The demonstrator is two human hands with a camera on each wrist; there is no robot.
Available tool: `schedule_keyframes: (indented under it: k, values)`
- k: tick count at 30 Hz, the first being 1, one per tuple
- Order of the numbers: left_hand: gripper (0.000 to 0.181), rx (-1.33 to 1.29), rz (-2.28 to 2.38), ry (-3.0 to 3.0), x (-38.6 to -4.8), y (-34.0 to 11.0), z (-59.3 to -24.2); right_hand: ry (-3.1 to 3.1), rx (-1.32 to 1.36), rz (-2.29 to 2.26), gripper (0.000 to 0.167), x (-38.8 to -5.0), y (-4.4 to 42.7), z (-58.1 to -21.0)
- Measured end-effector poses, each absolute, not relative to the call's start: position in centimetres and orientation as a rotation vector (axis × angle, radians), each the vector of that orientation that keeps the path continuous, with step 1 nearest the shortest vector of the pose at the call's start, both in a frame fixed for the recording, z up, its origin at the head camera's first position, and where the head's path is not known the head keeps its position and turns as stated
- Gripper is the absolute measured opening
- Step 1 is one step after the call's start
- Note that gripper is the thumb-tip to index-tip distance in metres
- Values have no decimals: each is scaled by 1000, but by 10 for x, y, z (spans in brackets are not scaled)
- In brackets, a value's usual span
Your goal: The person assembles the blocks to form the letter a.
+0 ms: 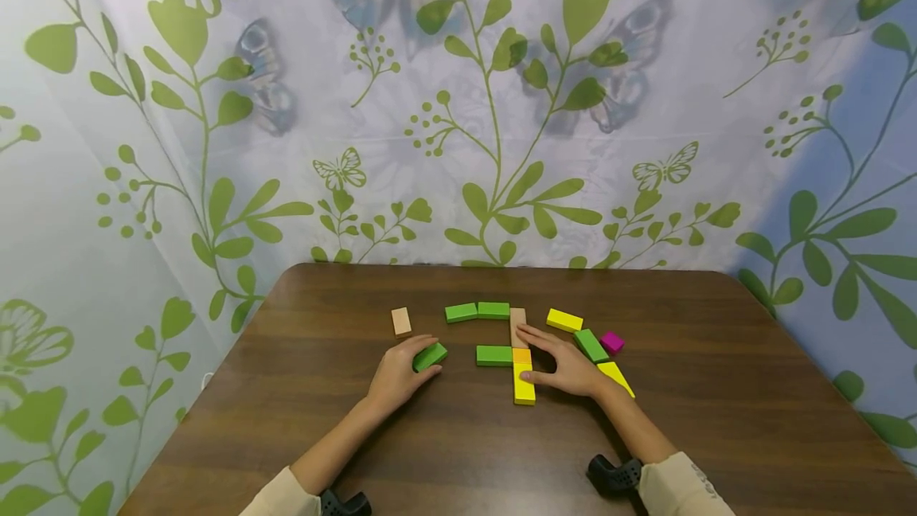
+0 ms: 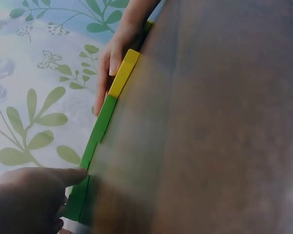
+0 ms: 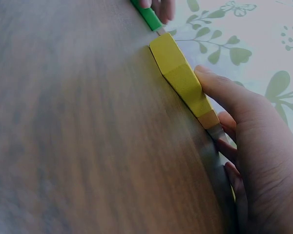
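Cream sleeves (image 1: 684, 486) and black wrist gear (image 1: 614, 474) are nearest to us at the bottom of the head view, both arms reaching over a brown table (image 1: 458, 460). We see the left hand (image 1: 401, 373) partly closed, gripping a green block (image 1: 430, 357) between thumb and fingers; that block sits at the fingertips, left of a second green block (image 1: 494, 356) (bare tabletop shows between them). We see the right hand (image 1: 566, 365) loosely spread and gripping nothing, its thumb on a yellow block (image 1: 524, 390) and its fingertips at a pale wood block (image 1: 517, 323), with an orange block (image 1: 521, 356) lying between those two in one line. From the left wrist we see what the head view shows less plainly, an index finger (image 2: 71, 176) stretched against the held block. From the right wrist we see the thumb meeting the yellow block's edge; only from the head do we see a pink block (image 1: 612, 342)
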State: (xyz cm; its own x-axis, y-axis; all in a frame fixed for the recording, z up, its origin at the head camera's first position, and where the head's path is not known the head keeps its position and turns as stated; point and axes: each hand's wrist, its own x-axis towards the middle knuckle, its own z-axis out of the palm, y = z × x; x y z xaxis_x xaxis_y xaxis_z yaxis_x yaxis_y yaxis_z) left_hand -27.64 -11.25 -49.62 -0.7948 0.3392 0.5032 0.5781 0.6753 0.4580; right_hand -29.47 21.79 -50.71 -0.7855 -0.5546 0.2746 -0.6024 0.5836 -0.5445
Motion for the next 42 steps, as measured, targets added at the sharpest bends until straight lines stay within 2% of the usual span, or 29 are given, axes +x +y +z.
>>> schedule_keyframes:
  k: [7, 19, 32, 42]
  values:
    - [34, -726, -844, -2513, -277, -111, -499, -2721, 1012, 967, 75, -295, 221, -509]
    - [35, -974, -998, -2551, -288, -92, -503, -2735, 993, 996, 75, -294, 218, -514]
    - [39, -997, -1002, -2534, -285, -91, -500, -2735, 998, 987, 75, -292, 217, -509]
    - [32, -910, -937, -2534, -282, -98, -500, -2730, 1004, 980, 76, -293, 217, -506]
